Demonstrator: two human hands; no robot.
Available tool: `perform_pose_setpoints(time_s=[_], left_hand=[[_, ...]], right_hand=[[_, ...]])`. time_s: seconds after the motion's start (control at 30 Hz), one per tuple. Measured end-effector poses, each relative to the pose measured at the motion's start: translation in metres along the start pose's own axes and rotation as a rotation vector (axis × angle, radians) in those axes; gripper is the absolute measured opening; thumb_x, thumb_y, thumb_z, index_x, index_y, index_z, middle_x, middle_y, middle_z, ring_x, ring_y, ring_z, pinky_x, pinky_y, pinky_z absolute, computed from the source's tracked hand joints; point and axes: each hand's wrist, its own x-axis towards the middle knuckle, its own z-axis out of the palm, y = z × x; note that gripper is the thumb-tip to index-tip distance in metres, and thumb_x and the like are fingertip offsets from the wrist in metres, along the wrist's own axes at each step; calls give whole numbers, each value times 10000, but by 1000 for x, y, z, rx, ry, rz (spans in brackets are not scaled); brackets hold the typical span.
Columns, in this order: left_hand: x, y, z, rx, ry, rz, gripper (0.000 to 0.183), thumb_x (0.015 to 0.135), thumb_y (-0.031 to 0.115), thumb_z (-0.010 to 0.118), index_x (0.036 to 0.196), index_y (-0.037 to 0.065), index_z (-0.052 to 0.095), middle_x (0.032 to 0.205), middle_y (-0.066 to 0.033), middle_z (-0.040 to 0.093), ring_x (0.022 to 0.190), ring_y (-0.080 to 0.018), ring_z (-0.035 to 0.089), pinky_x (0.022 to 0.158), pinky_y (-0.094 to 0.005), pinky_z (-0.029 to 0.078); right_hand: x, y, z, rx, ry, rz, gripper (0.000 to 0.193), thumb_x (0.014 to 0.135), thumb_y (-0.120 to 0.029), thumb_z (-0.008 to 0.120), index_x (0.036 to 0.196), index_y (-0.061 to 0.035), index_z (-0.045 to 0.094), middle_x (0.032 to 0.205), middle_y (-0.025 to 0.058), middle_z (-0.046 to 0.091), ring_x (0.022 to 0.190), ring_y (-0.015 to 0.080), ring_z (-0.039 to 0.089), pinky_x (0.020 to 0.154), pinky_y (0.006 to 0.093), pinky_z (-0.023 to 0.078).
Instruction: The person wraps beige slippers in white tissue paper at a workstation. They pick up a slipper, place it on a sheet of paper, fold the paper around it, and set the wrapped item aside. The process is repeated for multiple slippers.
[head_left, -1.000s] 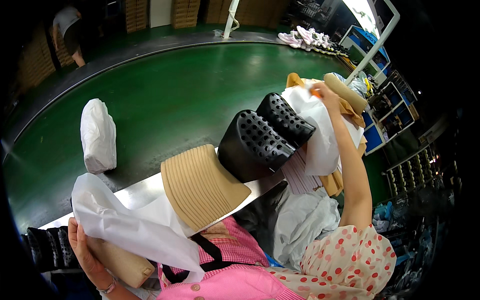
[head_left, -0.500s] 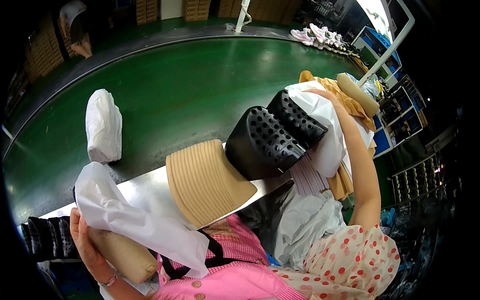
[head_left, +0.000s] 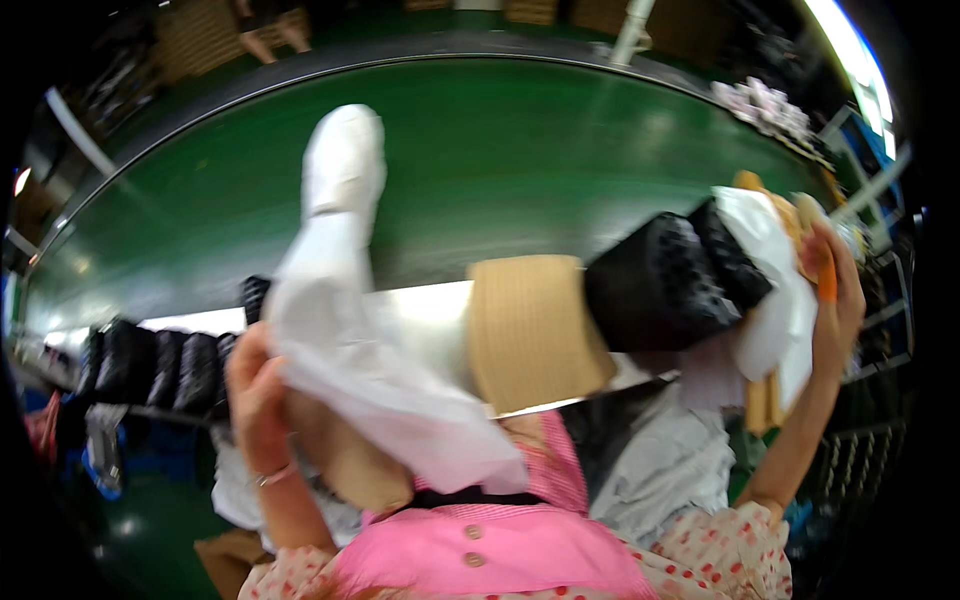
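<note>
My left hand [head_left: 258, 400] is closed at the edge of a long white thin sheet [head_left: 390, 370], draped across my front. Below the sheet, against that hand, rests a tan rounded piece [head_left: 345, 455]; its far end is covered. My right hand [head_left: 835, 275], an orange band on one finger, reaches to a tan roll [head_left: 808, 210] at the right; motion blur hides whether its fingers grip it. Beside that hand hang white sheets [head_left: 768, 275]. Two black perforated curved pieces [head_left: 670, 280] stand to the left of them, next to a nested stack of tan curved pieces [head_left: 535, 330].
A white wrapped bundle [head_left: 345, 160] stands on the green table [head_left: 500, 150], beyond the draped sheet. Several black pieces [head_left: 165, 370] line the left side. Crumpled pale plastic [head_left: 665, 470] lies before me on the right. Pale shoes [head_left: 770, 110] sit at the far right.
My view has turned left, shifting the scene rightward. My right hand has moved off the white sheets to the tan roll. The left hand stays at the draped sheet.
</note>
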Motion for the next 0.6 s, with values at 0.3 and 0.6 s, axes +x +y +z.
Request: perform_pose_setpoints(time_s=[0.3,0.6], left_hand=[[4,24,13,-328,-237,97,192,781,118,740,787,30,570,865,-44,624,832,-120,590,775,-248,454],[25,25,8,-224,-323,61,129,795,62,713,854,3,615,924,-31,615,891,-92,556,805,-226,430]], right_hand=[[-37,-114,235,940,-915,191,578,900,-144,680,1414,-61,429,1356,144,524,1260,256,501,1057,369,403],[-14,-154,262,1437,-921,126,470,875,-121,716,1294,0,543,1252,61,583,1150,164,550,1007,328,432]])
